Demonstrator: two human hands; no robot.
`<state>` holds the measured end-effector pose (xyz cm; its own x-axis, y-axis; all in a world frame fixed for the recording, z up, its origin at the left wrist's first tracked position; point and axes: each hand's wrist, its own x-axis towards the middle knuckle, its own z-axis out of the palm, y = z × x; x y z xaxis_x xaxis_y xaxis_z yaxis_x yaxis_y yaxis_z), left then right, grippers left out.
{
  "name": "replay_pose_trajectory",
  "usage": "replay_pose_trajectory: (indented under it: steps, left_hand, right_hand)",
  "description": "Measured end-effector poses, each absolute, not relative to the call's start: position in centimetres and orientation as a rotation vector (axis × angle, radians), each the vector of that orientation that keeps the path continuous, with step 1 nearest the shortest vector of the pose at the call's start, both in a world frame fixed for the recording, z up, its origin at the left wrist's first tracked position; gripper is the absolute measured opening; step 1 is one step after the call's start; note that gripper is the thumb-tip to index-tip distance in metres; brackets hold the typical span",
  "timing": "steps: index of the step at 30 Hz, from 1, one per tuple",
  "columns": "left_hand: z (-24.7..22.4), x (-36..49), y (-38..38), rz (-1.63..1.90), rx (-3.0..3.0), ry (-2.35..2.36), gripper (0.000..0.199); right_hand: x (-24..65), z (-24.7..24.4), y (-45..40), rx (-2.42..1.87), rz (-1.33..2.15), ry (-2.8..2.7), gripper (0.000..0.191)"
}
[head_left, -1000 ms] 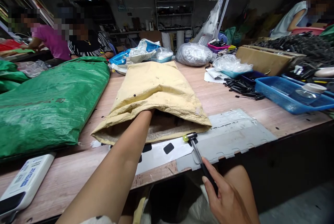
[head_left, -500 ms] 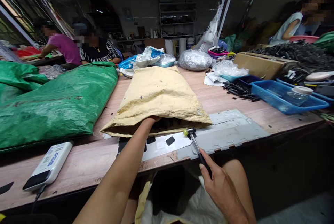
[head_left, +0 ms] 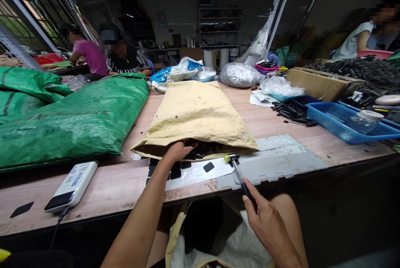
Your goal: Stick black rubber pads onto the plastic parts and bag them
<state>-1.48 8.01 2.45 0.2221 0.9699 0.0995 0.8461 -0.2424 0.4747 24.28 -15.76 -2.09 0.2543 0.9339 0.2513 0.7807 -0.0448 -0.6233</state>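
Observation:
A cream-coloured sack (head_left: 200,109) lies on the bench with its open mouth facing me. At that mouth is my left hand (head_left: 179,150), its fingertips in shadow beside some black pieces (head_left: 200,153); whether they grip one is hidden. My right hand (head_left: 261,209) is wrapped round the dark handle of a small hammer (head_left: 239,172). The hammer's yellow-tipped head rests over the white and grey sheets at the bench edge. Black rounded squares (head_left: 208,167) lie on the white strip below the sack.
A green sack (head_left: 71,122) and a white power bank (head_left: 72,186) are on the left. Blue tray (head_left: 346,124), cardboard box (head_left: 315,84) and heaps of black parts (head_left: 368,72) stand at right. An open sack (head_left: 225,243) is below the bench edge. Several people sit farther off.
My left hand has drawn partly out of the sack's mouth, and black pieces now show beside it. The view has shifted slightly; my right hand still holds the hammer.

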Motion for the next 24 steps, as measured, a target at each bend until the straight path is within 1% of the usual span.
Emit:
replay_pose_trajectory:
  steps: [3, 8, 11, 13, 17, 19, 21, 24]
  left_hand:
    - [2.7, -2.5, 6.7, 0.575, 2.204, 1.668, 0.041]
    - [2.2, -3.8, 4.2, 0.707, 2.246, 1.803, 0.033]
    - [1.6, -4.1, 2.9, 0.792, 2.357, 1.855, 0.023]
    - [1.3, -4.2, 2.5, 0.743, 2.415, 1.8, 0.02]
    - [1.1, -4.3, 2.5, 0.532, 2.43, 1.765, 0.025]
    - [1.3, -4.4, 2.6, 0.476, 2.436, 1.748, 0.022]
    - [1.7, -4.5, 2.3, 0.486, 2.449, 1.702, 0.018]
    - [2.1, -4.4, 1.1, 0.626, 2.452, 1.581, 0.015]
  right_hand:
    - [24.4, -2.1, -15.8, -1.87, 0.297, -1.582, 0.05]
    - [24.4, -2.6, -15.8, -1.894, 0.296, -1.575, 0.05]
    - [24.5, -2.7, -15.8, -1.896, 0.298, -1.585, 0.051]
    - [24.5, -2.6, -15.9, -1.901, 0.291, -1.588, 0.051]
    - [24.6, -2.5, -15.9, -1.906, 0.273, -1.589, 0.051]
    - [24.6, -2.6, -15.9, -1.905, 0.266, -1.582, 0.051]
    - [24.5, -2.6, -15.8, -1.902, 0.266, -1.569, 0.051]
    - [24.5, -2.6, -15.8, -1.897, 0.286, -1.558, 0.051]
